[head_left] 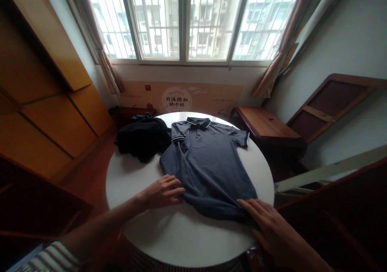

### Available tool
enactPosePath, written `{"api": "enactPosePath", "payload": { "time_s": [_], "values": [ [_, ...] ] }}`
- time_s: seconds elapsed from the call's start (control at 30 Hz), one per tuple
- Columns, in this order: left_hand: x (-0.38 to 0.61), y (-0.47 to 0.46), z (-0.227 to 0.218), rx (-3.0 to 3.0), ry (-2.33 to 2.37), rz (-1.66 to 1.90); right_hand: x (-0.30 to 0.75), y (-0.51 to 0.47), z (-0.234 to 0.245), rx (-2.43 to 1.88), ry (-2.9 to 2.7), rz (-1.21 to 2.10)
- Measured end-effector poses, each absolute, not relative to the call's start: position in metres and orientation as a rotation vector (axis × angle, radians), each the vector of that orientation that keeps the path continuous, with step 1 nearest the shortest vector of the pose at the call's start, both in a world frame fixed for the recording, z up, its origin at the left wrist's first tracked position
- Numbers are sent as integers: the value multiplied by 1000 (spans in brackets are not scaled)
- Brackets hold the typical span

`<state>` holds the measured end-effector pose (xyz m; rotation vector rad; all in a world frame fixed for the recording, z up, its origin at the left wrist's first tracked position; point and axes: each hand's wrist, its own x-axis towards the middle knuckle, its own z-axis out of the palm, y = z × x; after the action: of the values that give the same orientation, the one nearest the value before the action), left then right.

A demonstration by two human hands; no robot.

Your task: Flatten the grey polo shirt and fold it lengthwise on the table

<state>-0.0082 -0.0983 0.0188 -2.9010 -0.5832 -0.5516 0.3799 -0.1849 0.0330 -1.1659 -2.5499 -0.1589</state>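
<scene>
Right hand [269, 219], fingers [251, 206] on shirt [208, 163]; black clothes [143, 138] heaped alongside.

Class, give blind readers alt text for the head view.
The left hand and right hand are at the hem of a grey polo shirt spread on a round white table; black fabric is heaped beside it.

One left hand [165, 191], one right hand [266, 217]: two in all. One white tabletop [187, 243]: one grey polo shirt [208, 167], two short sleeves [239, 136], one collar [198, 122], one black cloth heap [143, 139], pieces within uncountable. Two curtains [269, 78], four window panes [157, 18].
</scene>
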Motion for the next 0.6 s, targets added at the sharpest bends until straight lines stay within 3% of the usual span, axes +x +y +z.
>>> {"api": "enactPosePath", "payload": {
  "time_s": [0.17, 0.37, 0.6],
  "values": [
    [14, -101, 13, -2934, -410, -529, 319, -175, 17, -1008, -2652, -218],
    [42, -105, 22, -2982, -833, -570, 267, -164, 14, -1060, -2655, -256],
    [40, -94, 16, -2931, -874, -481, 284, -142, 26, -1115, -2535, -332]
  ]
}}
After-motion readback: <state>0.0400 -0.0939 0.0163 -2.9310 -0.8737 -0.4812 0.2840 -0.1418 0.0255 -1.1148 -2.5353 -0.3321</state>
